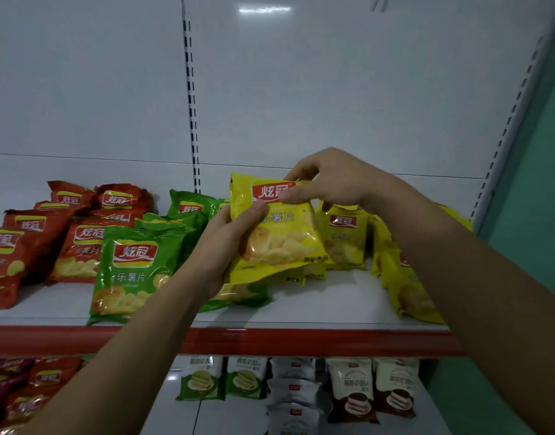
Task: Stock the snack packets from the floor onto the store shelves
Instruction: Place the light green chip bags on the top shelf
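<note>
Holding a yellow packet (pixel 276 233) at centre frame above the shelf (pixel 332 302), the left hand (pixel 226 246) grips its side and the right hand (pixel 329 180) pinches its top. Red, green and yellow packets already lie stocked; the floor is out of view.

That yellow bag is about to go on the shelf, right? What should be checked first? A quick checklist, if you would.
1. Grip on the yellow packet: left hand holds its side, right hand pinches its top. Ok.
2. Printed front faces outward. Ok.
3. Matching yellow pile lies just behind it. Ok.
4. Bare shelf space in front of that pile. Ok.
5. Green packets stay apart, to the left. Ok.
6. Packet sealed and undamaged. Cannot tell.
</note>
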{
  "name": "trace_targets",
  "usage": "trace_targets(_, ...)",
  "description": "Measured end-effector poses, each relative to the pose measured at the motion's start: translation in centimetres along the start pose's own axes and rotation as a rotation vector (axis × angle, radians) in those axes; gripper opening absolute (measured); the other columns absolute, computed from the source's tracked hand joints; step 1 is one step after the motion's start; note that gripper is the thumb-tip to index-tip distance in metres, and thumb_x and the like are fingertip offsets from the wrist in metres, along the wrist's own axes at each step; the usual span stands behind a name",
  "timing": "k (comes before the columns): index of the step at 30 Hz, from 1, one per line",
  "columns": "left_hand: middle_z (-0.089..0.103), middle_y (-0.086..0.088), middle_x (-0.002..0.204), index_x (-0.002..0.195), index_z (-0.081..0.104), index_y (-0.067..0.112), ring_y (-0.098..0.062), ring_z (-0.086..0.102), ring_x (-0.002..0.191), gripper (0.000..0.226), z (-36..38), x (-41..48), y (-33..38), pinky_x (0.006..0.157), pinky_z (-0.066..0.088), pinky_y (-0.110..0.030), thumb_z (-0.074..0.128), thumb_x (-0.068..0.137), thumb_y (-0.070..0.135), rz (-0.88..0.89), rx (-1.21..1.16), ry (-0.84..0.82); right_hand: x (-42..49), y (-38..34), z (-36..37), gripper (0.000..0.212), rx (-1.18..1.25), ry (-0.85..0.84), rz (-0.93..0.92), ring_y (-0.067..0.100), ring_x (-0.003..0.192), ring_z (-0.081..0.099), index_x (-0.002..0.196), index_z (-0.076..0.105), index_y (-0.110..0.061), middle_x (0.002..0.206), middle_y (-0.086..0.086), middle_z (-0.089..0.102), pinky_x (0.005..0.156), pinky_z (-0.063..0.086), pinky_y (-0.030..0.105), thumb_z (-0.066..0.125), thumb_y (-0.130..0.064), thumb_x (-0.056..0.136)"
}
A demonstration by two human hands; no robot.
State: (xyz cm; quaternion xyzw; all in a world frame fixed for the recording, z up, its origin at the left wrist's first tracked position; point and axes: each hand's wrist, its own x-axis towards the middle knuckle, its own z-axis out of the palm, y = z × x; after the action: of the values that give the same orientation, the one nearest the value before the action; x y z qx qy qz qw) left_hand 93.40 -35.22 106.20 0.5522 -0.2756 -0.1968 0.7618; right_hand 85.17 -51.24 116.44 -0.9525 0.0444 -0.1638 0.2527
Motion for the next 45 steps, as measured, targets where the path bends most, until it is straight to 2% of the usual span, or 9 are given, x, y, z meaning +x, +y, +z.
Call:
trace_targets(3,0.076,-0.009,0.112,0.126,0.063,0.014,-0.029,0.074,0.101,0.043,0.5,0.2,0.4,0.085,0.06,-0.043,0.065,0.089,0.036,0.019,0.033,-0.025,-0.7,0.8,-1.3,0.033,0.026,-0.005,0.054,0.008,0.074,0.056,0.098,0.076,-0.02,0.088,-0.005,0.069,0.055,0.046,0.024,0.071,-0.047,0.081)
trace_targets(7,0.074,-0.008,0.114,0.12,0.069,0.026,-0.031,0.069,0.104,0.066,0.2,0.6,0.2,0.098,0.051,-0.059,0.055,0.08,0.077,-0.077,0.13,-0.034,-1.7,1.7,-2.5,0.03,0.097,-0.001,0.066,0.009,0.067,0.05,0.086,0.075,-0.011,0.074,-0.002,0.063,0.059,0.037,0.027,0.075,-0.04,0.078)
trace_targets(10,0.078,-0.002,0.08,0.109,0.068,0.016,-0.016,0.073,0.072,0.048,-0.7,0.5,-0.6,0.07,0.06,-0.032,0.04,0.101,0.054,-0.138,0.226,0.007,-2.0,3.1,-4.4,0.022,0.345,0.126,0.071,0.013,0.07,0.057,0.087,0.069,-0.005,0.078,0.005,0.066,0.068,0.047,0.028,0.075,-0.024,0.079)
trace_targets(16,0.079,-0.011,0.098,0.111,0.069,0.011,-0.025,0.075,0.085,0.037,-1.6,0.4,-1.1,0.076,0.061,-0.038,0.045,0.104,0.039,-0.142,0.244,-0.009,-0.6,7.8,-5.8,0.025,0.368,0.326,0.302,0.015,0.059,0.059,0.08,0.055,-0.015,0.075,0.005,0.062,0.053,0.053,0.027,0.08,-0.012,0.076)
trace_targets(23,0.078,-0.014,0.101,0.107,0.07,0.011,-0.025,0.075,0.083,0.037,-2.1,-0.6,-1.3,0.073,0.062,-0.037,0.044,0.103,0.037,-0.114,0.224,-0.01,-0.7,12.6,-4.8,0.021,0.258,0.165,0.345,0.025,0.08,0.063,0.092,0.064,-0.019,0.103,0.012,0.068,0.069,0.053,0.038,0.078,-0.012,0.078)
trace_targets(26,0.077,-0.016,0.104,0.111,0.07,0.01,-0.031,0.073,0.09,0.039,-2.3,-1.3,-1.5,0.085,0.058,-0.044,0.044,0.103,0.039,-0.138,0.23,-0.016,-0.6,13.4,-4.0,0.025,0.153,0.081,0.324,0.029,0.092,0.067,0.104,0.068,-0.014,0.109,0.014,0.07,0.088,0.053,0.046,0.075,-0.01,0.081)
trace_targets(30,0.078,-0.013,0.097,0.106,0.07,0.011,-0.024,0.076,0.081,0.038,-2.0,-1.7,-1.4,0.072,0.062,-0.036,0.043,0.103,0.038,-0.136,0.235,-0.018,0.4,13.8,-2.5,0.035,-0.009,-0.002,0.257,0.022,0.098,0.064,0.114,0.066,-0.011,0.111,0.008,0.069,0.079,0.05,0.028,0.075,-0.012,0.081)
trace_targets(35,0.076,-0.02,0.106,0.106,0.071,0.011,-0.035,0.07,0.093,0.039,-2.0,-2.3,-1.6,0.092,0.054,-0.05,0.043,0.103,0.037,-0.127,0.232,-0.006,2.2,14.8,-0.6,0.042,-0.406,0.005,0.236,0.026,0.115,0.055,0.121,0.062,-0.019,0.125,0.005,0.061,0.094,0.041,0.033,0.074,-0.027,0.082)
trace_targets(45,0.077,-0.017,0.102,0.111,0.069,0.009,-0.026,0.075,0.082,0.039,-2.1,-2.7,-2.4,0.069,0.062,-0.034,0.043,0.103,0.038,-0.142,0.218,0.02,2.8,15.4,-0.2,0.049,-0.961,0.038,0.341,0.033,0.123,0.042,0.129,0.055,-0.018,0.129,0.014,0.052,0.103,0.029,0.041,0.062,-0.037,0.084)
